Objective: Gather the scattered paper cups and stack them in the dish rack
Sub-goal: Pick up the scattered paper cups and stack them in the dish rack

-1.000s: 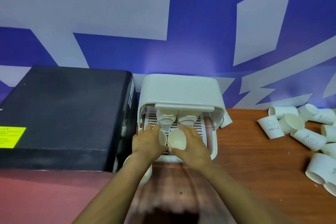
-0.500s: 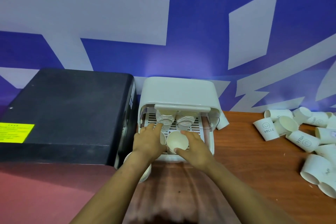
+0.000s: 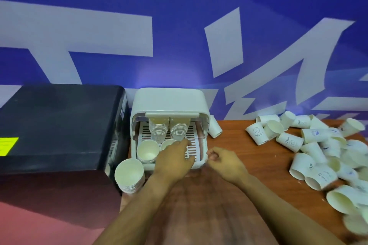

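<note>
Blue wall with pale shapes fills the upper half of what we see, and below it runs the brown wooden table. A big black box with a yellow label sits at the left end, its right side just beside the dish rack, a white plastic unit with a raised lid and a slatted tray.

To our right a loose heap of paper cups lies scattered toward the table's right edge, most of them tipped on their sides, well apart from both hands. The bare wood between the rack and this heap is open. One more cup leans against the rack's right side.

Inside the rack we find two tall stacks at the back, under the lid, and two open cups at the front; the front left cup is in plain sight, the other half hidden by our left hand. Outside, a short stack stands at the rack's front left corner, beside the black box.

Our left hand reaches over the rack's front rim, palm down, fingers stretched out above the slats and gripping nothing. Our right hand hovers just off the rack's front right corner, fingers loosely curled and empty.
</note>
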A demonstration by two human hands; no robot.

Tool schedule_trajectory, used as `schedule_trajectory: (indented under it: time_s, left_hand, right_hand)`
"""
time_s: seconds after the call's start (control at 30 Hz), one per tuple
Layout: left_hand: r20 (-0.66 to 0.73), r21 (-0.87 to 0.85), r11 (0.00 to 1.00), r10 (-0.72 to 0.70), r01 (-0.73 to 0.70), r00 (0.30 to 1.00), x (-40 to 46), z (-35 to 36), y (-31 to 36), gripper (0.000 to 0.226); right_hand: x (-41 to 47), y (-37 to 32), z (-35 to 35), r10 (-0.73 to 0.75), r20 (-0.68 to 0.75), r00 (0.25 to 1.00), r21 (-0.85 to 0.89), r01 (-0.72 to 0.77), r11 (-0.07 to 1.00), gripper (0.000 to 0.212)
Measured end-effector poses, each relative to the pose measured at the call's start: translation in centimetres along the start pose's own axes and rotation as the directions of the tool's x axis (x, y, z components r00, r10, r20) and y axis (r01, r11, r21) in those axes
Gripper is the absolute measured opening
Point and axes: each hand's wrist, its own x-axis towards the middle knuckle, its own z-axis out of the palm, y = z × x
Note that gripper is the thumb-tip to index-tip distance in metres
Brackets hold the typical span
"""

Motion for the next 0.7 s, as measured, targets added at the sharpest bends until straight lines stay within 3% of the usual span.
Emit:
schedule_trajectory:
  time_s: [0.43,0.57,0.7]
  left_hand:
    - [0.128,0.044,0.998,-0.05,0.045,0.99,3.7,7.4,9.9,0.043]
    - [0.141,0.094,0.992,-0.103,0.09,0.985,6.8,10.8,12.4,0.048]
    - [0.133,0.036,0.985,-0.171,0.168,0.976,9.8,13.4,13.6,0.062]
  right_hand:
    - [1.1,11.2,-8.8,0.027,0.054,0.998,0.021,-0.028,0.999,0.029]
    - [3.6,15.3,-11.1,-0.012,0.046,0.999,0.011,0.012,1.0,0.038]
    - [6.0,18.3,-12.9,-0.027,0.083,0.996,-0.007,0.028,1.0,0.048]
